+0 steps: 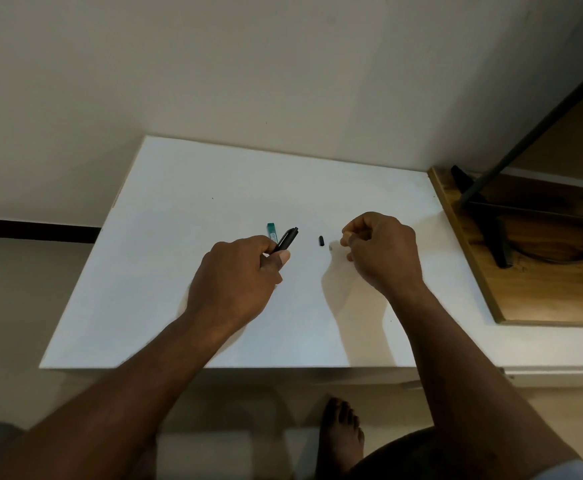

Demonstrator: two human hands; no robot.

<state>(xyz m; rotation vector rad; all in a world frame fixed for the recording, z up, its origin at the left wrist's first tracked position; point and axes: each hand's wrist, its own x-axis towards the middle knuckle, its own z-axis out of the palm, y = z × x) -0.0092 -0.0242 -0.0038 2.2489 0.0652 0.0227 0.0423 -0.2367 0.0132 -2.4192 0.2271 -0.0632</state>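
My left hand (239, 271) grips a black pen-like barrel (287, 239) above the white table (179, 271), its free end pointing up and to the right. Just behind it lies a small teal case (272, 231) flat on the table. A short black cap piece (320, 241) lies on the table between my hands. A tiny pale piece (330, 247) sits right of it, close to my right hand (380, 251). That hand hovers with its fingers curled, fingertips pinched together; whether they hold anything is too small to tell.
A wooden board (542, 289) with a black metal stand (490, 216) and a cable sits at the table's right. A wall runs behind the table. My bare foot (342, 434) is on the floor below the table's front edge.
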